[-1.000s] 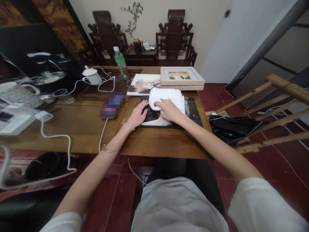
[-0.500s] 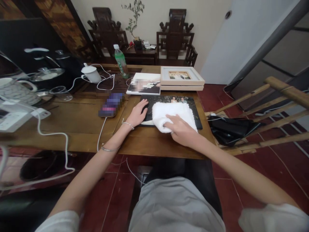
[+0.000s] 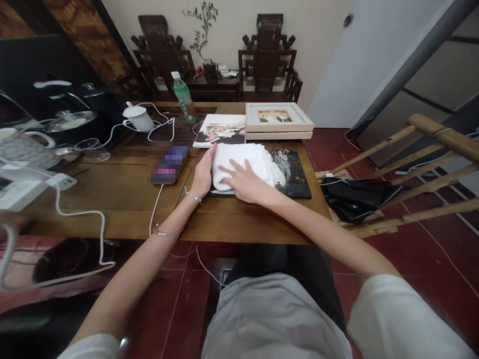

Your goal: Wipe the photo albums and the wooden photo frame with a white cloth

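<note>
On the surface [image 3: 239, 219] lay a dark picture [image 3: 299, 172], a white towel [image 3: 245, 153] over its left part. The right hand [image 3: 245, 184], fingers spread, pressed on the towel; the left hand [image 3: 203, 174], loosely open, stood by the picture's left edge. It looked like wiping; the next rub needed flat, soft pushing.

Right hand [image 3: 245, 183] laid with fingers spread on a folded white cloth [image 3: 245, 153]. Cloth covers the left part of a dark photo panel [image 3: 299, 174], which lies flat on the wooden bench [image 3: 232, 224]. Left hand [image 3: 203, 174] set on edge, fingers together, at the panel's left side; exact contact with the cloth cannot be determined. Behind the panel: a white-edged photo print [image 3: 220, 132] beside two stacked pale frames [image 3: 279, 133]. Phone [image 3: 170, 164], cable attached, lies left of the left hand. Green-labelled bottle [image 3: 184, 102] upright beyond.
</note>
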Motion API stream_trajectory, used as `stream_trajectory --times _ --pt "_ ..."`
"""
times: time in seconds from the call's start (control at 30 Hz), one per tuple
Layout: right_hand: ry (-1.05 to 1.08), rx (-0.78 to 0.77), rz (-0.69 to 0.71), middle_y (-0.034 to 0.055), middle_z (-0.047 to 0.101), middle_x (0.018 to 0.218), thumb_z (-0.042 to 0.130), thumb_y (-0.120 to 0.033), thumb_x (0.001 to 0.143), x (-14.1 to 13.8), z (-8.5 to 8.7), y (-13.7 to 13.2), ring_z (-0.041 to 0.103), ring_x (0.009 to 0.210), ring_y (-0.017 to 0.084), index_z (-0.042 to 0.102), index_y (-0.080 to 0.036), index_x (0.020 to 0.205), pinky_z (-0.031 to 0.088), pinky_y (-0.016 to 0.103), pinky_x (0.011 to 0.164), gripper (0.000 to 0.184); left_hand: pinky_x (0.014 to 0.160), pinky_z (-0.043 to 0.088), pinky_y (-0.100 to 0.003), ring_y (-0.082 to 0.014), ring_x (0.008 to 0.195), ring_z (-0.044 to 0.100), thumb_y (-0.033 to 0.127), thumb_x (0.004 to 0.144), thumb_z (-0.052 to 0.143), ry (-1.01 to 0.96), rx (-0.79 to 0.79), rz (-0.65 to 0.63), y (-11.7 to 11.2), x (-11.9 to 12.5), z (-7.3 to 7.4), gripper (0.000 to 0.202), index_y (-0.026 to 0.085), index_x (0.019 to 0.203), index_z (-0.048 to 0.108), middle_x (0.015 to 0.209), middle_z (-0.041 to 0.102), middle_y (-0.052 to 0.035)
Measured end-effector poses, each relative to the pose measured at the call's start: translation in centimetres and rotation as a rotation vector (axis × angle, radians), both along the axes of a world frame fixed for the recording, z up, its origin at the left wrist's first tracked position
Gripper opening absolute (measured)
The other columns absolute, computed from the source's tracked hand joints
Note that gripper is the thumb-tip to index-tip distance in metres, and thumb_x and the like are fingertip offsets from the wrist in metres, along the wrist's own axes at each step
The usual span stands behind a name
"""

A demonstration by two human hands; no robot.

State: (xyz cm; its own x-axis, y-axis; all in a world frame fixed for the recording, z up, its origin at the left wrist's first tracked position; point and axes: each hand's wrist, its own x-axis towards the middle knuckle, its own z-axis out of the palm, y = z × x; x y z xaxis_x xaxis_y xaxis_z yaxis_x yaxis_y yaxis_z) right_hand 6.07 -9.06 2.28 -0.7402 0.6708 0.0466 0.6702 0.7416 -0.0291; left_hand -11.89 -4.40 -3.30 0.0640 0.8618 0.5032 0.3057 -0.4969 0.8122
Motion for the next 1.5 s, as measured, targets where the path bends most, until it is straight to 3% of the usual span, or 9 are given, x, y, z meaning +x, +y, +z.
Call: stream_trajectory --times 0.23,0.37,0.53,0.73,0.93,1.03,1.13,1.37,1.5 --pt "0.085 -0.088 0.234 0.0074 0.051 0.152 0.038 0.009 0.077 3.7 0.4 -5.5 0.030 0.149 0.036 0.068 -0.018 0.118 0.026 0.071 0.114 0.057 0.124 0.027 -0.043 -0.0258 0.144 0.043 0.068 0.100 0.021 0.128 0.035 0.012 -0.3 0.3 0.1 0.076 0.015 0.141 0.055 0.150 0.052 -0.0122" --pt "0.104 -0.103 0.136 0.0110 0.052 0.151 0.039 0.009 0.073 6.7 0.6 -5.6 0.033 0.148 0.033 0.069 -0.018 0.114 0.026 0.067 0.116 0.057 0.124 0.024 -0.046 -0.0267 0.148 0.036 0.064 0.099 0.034 0.366 -0.009 -0.040 -0.2 0.4 -0.4 0.068 0.015 0.143 0.053 0.155 0.045 -0.0129" --pt "0.130 -0.034 -0.121 0.0215 0.055 0.144 0.042 0.004 0.075 8.2 0.5 -1.6 0.041 0.143 0.033 0.066 -0.013 0.121 0.030 0.061 0.114 0.055 0.124 0.025 -0.046 -0.0260 0.147 0.038 0.049 0.100 0.038 0.537 -0.039 -0.096 0.4 -0.1 -1.1 0.058 0.016 0.145 0.050 0.156 0.043 -0.0129" --pt "0.242 -0.041 -0.242 0.0172 0.070 0.119 0.037 0.000 0.077 4.5 1.3 4.9 0.063 0.108 0.031 0.066 -0.011 0.122 0.045 0.041 0.094 0.055 0.124 0.026 -0.048 -0.0266 0.148 0.036 0.036 0.097 0.041 0.594 -0.039 -0.084 0.6 -0.3 -1.2 0.052 0.014 0.143 0.052 0.156 0.044 -0.0137" --pt "0.324 -0.112 -0.128 0.0117 0.071 0.122 0.041 -0.006 0.078 -1.8 2.7 8.7 0.061 0.109 0.027 0.068 -0.014 0.117 0.044 0.034 0.092 0.049 0.120 0.035 -0.048 -0.0266 0.138 0.049 0.033 0.095 0.041 0.628 0.009 -0.075 0.4 -0.1 -0.7 0.048 0.016 0.137 0.057 0.146 0.056 -0.0116" --pt "0.299 -0.104 -0.141 0.0108 0.071 0.122 0.041 -0.007 0.077 -2.4 3.0 9.2 0.062 0.110 0.028 0.070 -0.016 0.115 0.044 0.036 0.093 0.048 0.119 0.035 -0.049 -0.0273 0.138 0.049 0.034 0.095 0.041 0.628 0.002 -0.072 0.3 0.0 -0.6 0.048 0.015 0.137 0.057 0.145 0.057 -0.0117" --pt "0.301 -0.091 -0.169 0.0100 0.073 0.118 0.041 -0.007 0.075 -0.1 3.0 8.9 0.063 0.107 0.029 0.072 -0.020 0.105 0.045 0.037 0.093 0.046 0.122 0.030 -0.049 -0.0276 0.143 0.043 0.036 0.096 0.042 0.613 -0.016 -0.065 0.4 0.1 -0.7 0.050 0.014 0.139 0.056 0.151 0.051 -0.0127" --pt "0.335 -0.027 -0.354 0.0109 0.074 0.114 0.043 -0.011 0.067 11.0 2.2 8.9 0.062 0.104 0.032 0.071 -0.016 0.105 0.045 0.039 0.091 0.048 0.124 0.025 -0.050 -0.0257 0.147 0.037 0.036 0.097 0.042 0.589 -0.030 -0.094 0.5 0.0 -0.9 0.051 0.017 0.143 0.053 0.155 0.046 -0.0111" --pt "0.265 0.016 -0.355 0.0133 0.075 0.100 0.041 -0.009 0.068 14.9 1.7 7.4 0.063 0.093 0.030 0.070 -0.015 0.097 0.045 0.036 0.083 0.041 0.124 0.026 -0.048 -0.0261 0.146 0.039 0.037 0.097 0.042 0.583 -0.023 -0.084 0.4 -0.1 -0.8 0.052 0.014 0.141 0.054 0.154 0.047 -0.0140"
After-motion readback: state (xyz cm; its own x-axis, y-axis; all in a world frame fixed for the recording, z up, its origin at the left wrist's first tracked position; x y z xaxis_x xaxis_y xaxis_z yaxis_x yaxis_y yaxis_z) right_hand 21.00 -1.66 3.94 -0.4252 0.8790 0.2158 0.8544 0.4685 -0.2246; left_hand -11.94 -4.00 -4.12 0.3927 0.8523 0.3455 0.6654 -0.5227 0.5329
